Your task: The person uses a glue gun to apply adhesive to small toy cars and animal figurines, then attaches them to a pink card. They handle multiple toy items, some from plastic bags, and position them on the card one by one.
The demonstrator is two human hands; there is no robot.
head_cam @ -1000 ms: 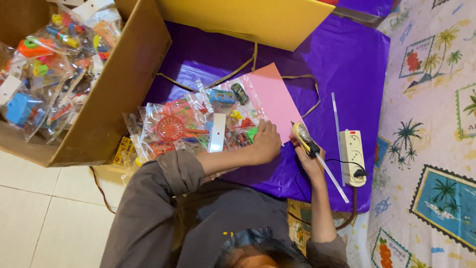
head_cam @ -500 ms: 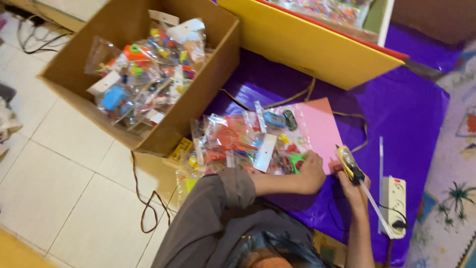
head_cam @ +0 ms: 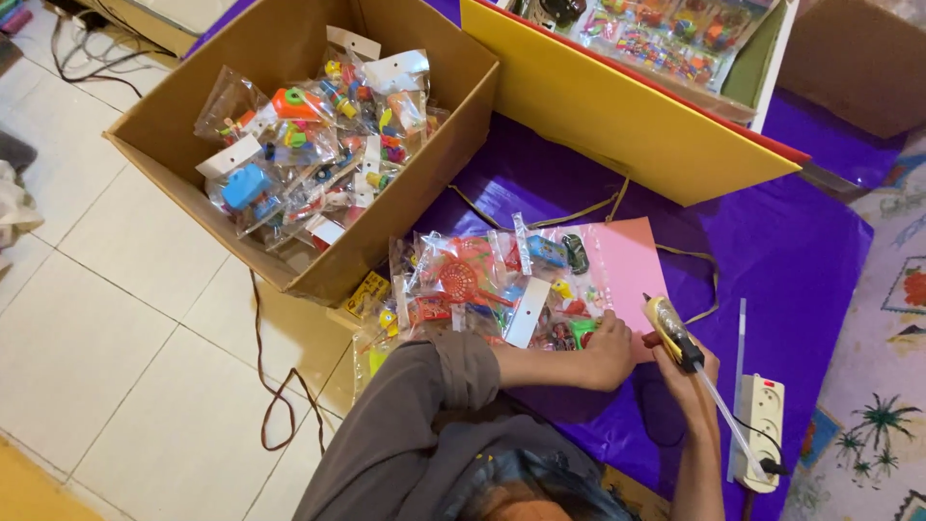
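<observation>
Right hand [head_cam: 687, 371] gripping the glue gun [head_cam: 672, 333], left hand [head_cam: 610, 350] pressed on the toy bags [head_cam: 482, 289], so hot glue could easily burn those fingers.

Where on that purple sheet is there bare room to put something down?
The purple sheet lies bare between the yellow board, the pink card and the power strip. It is crowded left of the card, where toy packets pile up beside the full cardboard box, and at the hands with the glue gun.
</observation>
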